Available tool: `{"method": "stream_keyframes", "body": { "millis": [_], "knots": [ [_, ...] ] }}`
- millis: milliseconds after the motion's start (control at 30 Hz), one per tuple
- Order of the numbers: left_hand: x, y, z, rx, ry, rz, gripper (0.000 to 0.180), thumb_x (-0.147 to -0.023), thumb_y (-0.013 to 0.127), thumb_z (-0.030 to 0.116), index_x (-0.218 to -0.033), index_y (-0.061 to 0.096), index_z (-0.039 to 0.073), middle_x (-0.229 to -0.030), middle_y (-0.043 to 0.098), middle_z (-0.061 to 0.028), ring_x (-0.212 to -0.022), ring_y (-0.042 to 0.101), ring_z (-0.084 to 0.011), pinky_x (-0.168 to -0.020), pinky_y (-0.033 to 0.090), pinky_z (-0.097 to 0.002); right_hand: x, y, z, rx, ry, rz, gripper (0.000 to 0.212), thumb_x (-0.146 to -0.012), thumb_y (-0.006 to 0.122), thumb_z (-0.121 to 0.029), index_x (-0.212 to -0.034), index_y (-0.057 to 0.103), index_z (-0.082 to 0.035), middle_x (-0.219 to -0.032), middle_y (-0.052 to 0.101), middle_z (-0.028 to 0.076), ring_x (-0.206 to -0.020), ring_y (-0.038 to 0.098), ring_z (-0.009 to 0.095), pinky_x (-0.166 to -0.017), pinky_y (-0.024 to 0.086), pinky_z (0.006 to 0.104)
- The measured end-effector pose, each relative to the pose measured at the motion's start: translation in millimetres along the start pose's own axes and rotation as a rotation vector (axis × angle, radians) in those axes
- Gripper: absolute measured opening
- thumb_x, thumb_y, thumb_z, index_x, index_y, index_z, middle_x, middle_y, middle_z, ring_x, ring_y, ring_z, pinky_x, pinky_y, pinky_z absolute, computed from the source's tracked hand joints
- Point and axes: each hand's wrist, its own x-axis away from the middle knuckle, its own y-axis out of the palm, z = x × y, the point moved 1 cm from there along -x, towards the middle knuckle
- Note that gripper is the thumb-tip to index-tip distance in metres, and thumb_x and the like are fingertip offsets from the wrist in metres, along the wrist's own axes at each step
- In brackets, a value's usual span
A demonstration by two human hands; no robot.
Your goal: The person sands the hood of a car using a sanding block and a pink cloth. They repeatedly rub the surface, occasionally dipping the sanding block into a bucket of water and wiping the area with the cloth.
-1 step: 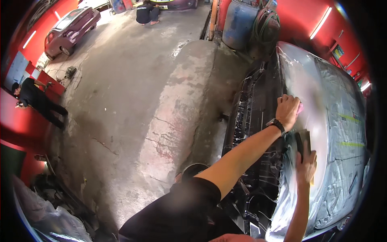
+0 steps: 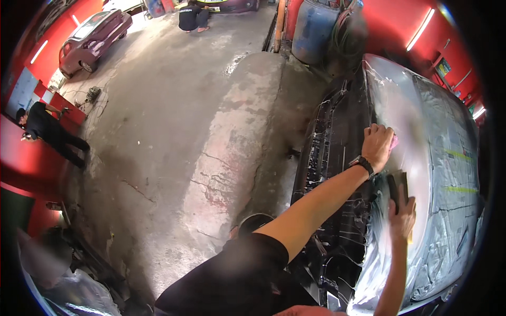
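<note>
Panel (image 2: 416,166), just the one, wet and whitish on your right.
You've got plastic sheeting (image 2: 448,224) past it with two yellow strips (image 2: 459,188), then your right hand (image 2: 404,216), half-open, fingers along one dark block (image 2: 399,181) on the panel; your left hand (image 2: 377,145), well apart, one dark watch (image 2: 364,164), is curled round one pink pad (image 2: 394,141), mostly hidden.

We see tube lights (image 2: 420,30) glaring along the red walls (image 2: 387,23) at left and right; the concrete floor (image 2: 158,105) brightens far left and dims near left; pale glare washes the car panel (image 2: 416,163) at right. Smudgy blur softens the hoses (image 2: 342,29) far right; fisheye curvature bends our edges into black.
</note>
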Motion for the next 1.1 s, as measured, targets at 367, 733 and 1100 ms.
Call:
{"method": "stream_keyframes", "body": {
  "millis": [367,733,1100],
  "knots": [
    [2.5,14.2,14.8,0.059,-0.008,-0.007,0.038,-0.073,0.075,0.009,-0.106,0.056,0.008,-0.104,0.059,-0.0109,-0.103,0.053,-0.031,-0.091,0.038,-0.0444,-126.1,31.0,47.5,0.05,0.139,0.035,0.052,-0.101,0.052,-0.042,-0.149,0.045,-0.026,-0.123,0.056,0.027,-0.104,0.064,0.044,-0.084,0.054,0.0528],
    [2.8,5.4,16.5,0.057,-0.001,-0.001,0.042,-0.071,0.075,0.007,-0.107,0.054,0.007,-0.104,0.059,-0.0111,-0.106,0.053,-0.0314,-0.09,0.038,-0.0446,-140.2,36.7,68.8,0.072,0.192,0.032,0.051,-0.1,0.05,-0.045,-0.149,0.045,-0.029,-0.12,0.056,0.027,-0.101,0.064,0.045,-0.081,0.055,0.0532],
    [-1.0,2.7,7.7,-0.007,-0.017,-0.032,0.04,-0.072,0.076,0.011,-0.107,0.056,0.008,-0.103,0.058,-0.0121,-0.104,0.053,-0.0316,-0.091,0.038,-0.0451,28.1,-17.1,9.4,-0.042,-0.051,0.087,0.056,-0.096,0.061,-0.029,-0.15,0.046,-0.026,-0.108,0.056,0.024,-0.092,0.06,0.045,-0.079,0.051,0.0543]
  ]
}}
